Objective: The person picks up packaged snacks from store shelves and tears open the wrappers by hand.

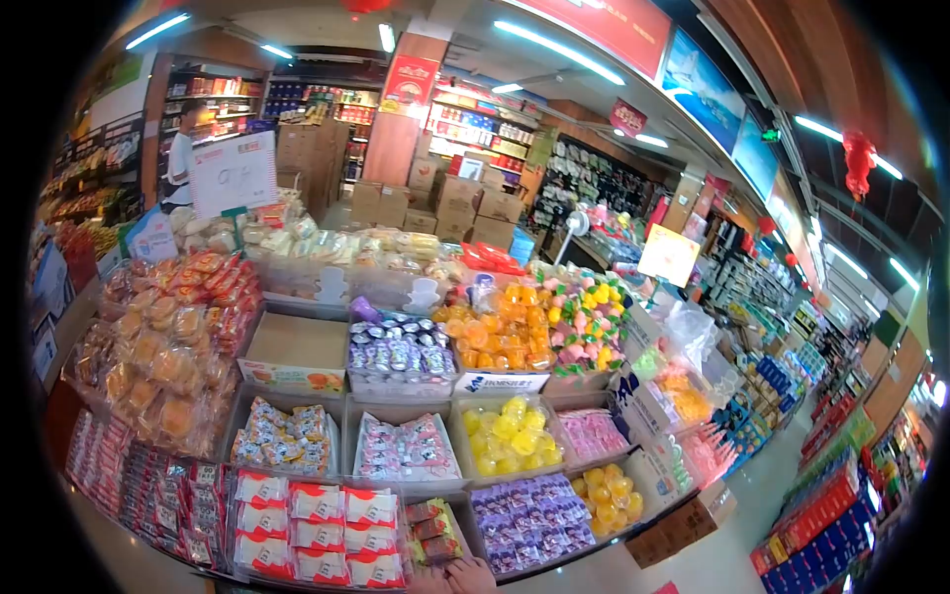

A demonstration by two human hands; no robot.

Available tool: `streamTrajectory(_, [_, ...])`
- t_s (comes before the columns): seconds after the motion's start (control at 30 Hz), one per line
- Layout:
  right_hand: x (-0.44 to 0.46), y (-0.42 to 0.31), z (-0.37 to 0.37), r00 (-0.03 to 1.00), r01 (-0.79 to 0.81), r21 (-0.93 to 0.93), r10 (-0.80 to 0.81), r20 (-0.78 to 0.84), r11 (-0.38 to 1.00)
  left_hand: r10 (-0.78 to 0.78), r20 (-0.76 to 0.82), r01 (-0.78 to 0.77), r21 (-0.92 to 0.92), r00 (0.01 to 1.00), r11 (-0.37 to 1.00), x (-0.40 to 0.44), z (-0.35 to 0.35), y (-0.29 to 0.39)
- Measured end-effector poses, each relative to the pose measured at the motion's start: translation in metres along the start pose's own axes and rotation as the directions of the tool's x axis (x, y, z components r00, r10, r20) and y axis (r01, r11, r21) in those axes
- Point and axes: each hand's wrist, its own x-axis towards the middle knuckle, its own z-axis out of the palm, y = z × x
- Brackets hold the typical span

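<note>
At the bottom edge, my left hand (pixel 428 582) and my right hand (pixel 470 576) show only in part, side by side. Both are at the near end of a narrow compartment holding green and red packs (pixel 432 533). Whether either hand grips a pack is too small and cut off to tell. Left of them lie rows of red and white packets (pixel 318 536). Purple packets (pixel 527 522) fill the compartment to the right. Behind are bins of pink and white packets (pixel 407 447) and yellow round items (pixel 511 436).
Wrapped cakes (pixel 163 371) are piled at the left. An empty-looking cardboard tray (pixel 297 344) sits mid-display. Sign cards (pixel 235 173) stand above the goods. A person (pixel 181 158) is far back left. Stacked boxes (pixel 821 525) border the aisle (pixel 747 495) at the right.
</note>
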Motion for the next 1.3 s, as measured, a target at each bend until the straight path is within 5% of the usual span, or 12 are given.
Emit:
streamTrajectory(0.1, [0.001,0.010,0.002,0.993,0.077,-0.107,-0.086,-0.077,0.991,-0.038,0.103,0.044,-0.051,0.994,0.998,0.002,0.002,0.005])
streamTrajectory(0.2, [-0.001,0.004,-0.011,0.998,0.027,-0.079,-0.022,0.066,0.997,-0.059,0.264,0.074,-0.045,0.963,0.996,-0.003,0.009,0.001])
streamTrajectory(0.27, [-0.002,0.008,-0.012,0.999,0.044,0.064,-0.044,-0.005,0.997,0.040,0.167,-0.038,-0.013,0.985,0.999,-0.005,0.022,-0.003])
streamTrajectory(0.37, [-0.008,0.022,-0.024,0.951,0.259,0.326,-0.182,-0.248,0.909,0.021,0.147,-0.016,-0.033,0.989,0.999,0.001,0.009,0.007])
streamTrajectory(0.47, [-0.029,0.040,-0.055,0.927,0.335,0.477,-0.194,-0.321,0.813,0.009,0.181,0.004,-0.073,0.983,0.997,0.002,0.007,0.014])
streamTrajectory(0.77, [-0.184,0.134,-0.123,0.986,0.020,0.687,0.101,-0.136,0.726,0.088,0.188,-0.033,-0.277,0.978,0.960,0.029,0.029,0.173])
streamTrajectory(0.83, [-0.223,0.156,-0.117,0.980,-0.020,0.687,0.151,-0.131,0.727,0.263,0.209,-0.187,-0.322,0.942,0.928,0.028,0.046,0.222])
streamTrajectory(0.93, [-0.280,0.182,-0.132,0.939,-0.177,0.643,0.322,-0.116,0.745,0.426,0.277,-0.217,-0.557,0.861,0.802,0.010,0.086,0.291])
streamTrajectory(1.1, [-0.400,0.213,-0.124,0.684,-0.378,0.685,0.686,-0.246,0.623,0.673,0.451,-0.121,-0.773,0.586,0.623,-0.044,0.136,0.405])
streamTrajectory(1.13, [-0.431,0.207,-0.141,0.608,-0.509,0.688,0.782,-0.137,0.517,0.705,0.491,-0.099,-0.782,0.512,0.616,-0.057,0.137,0.428])
streamTrajectory(1.27, [-0.537,0.205,-0.097,0.186,-0.534,0.786,0.950,-0.250,0.311,0.757,0.638,0.032,-0.767,0.141,0.641,-0.098,0.160,0.475])
streamTrajectory(1.3, [-0.562,0.198,-0.088,0.045,-0.591,0.789,0.984,-0.173,0.166,0.759,0.648,0.029,-0.761,0.068,0.648,-0.105,0.158,0.485])
